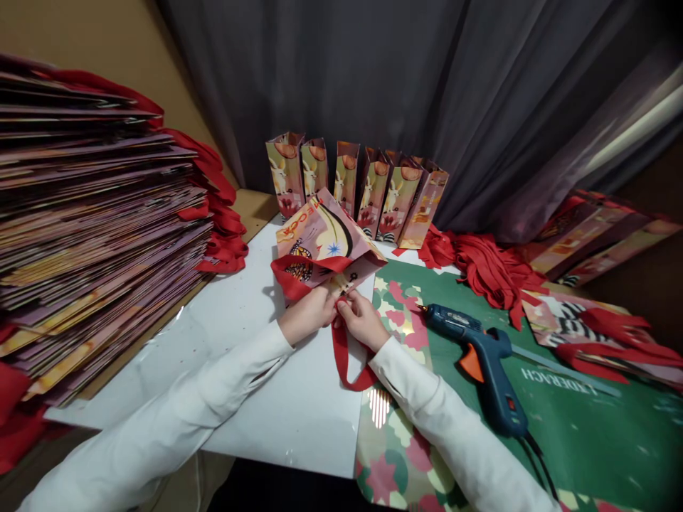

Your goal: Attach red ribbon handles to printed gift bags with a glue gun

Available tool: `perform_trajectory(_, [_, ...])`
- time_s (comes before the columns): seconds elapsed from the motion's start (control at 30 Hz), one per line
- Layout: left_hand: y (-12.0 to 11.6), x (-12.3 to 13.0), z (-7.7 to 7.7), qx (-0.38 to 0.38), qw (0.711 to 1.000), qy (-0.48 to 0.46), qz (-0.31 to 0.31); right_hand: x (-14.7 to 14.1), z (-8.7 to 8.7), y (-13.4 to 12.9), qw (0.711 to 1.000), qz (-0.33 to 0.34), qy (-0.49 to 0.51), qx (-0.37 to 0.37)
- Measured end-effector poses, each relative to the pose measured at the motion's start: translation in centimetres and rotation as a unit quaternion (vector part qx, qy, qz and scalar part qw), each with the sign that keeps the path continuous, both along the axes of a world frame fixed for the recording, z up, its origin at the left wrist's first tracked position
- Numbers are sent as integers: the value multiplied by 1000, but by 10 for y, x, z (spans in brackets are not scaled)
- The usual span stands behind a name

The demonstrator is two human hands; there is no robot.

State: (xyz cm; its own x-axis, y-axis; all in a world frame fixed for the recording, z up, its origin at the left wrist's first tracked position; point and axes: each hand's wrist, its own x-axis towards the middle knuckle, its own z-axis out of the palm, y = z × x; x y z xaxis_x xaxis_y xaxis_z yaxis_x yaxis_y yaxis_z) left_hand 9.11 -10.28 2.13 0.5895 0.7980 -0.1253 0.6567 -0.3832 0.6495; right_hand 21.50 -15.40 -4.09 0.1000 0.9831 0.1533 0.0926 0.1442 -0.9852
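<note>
We've got both hands at the near edge of the printed paper bag (320, 238), which lies mid-table on the white sheet (250, 355). Our left hand (308, 313) is pinched on the bag's edge w/ the red ribbon handle (344, 355); our right hand (363, 318) pinches the same spot, fingertips touching the left's. Ribbon loops down btwn our wrists. Blue glue gun (483, 363) lies near right on the green mat (587, 427), apart from our hands. Tall stack of flat bags (90, 220) far left; row of standing bags (363, 185) just behind; loose red ribbons (480, 267) far right.
</note>
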Motion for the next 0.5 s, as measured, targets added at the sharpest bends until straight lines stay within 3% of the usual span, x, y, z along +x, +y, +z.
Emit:
perform_trajectory(0.37, [5,-3,-1,0,998,-58,-26,-13,4,-6,986,-116,-118,-1])
perform_trajectory(0.5, [13,-3,-2,10,997,-78,2,-15,11,-11,991,-67,-112,-28])
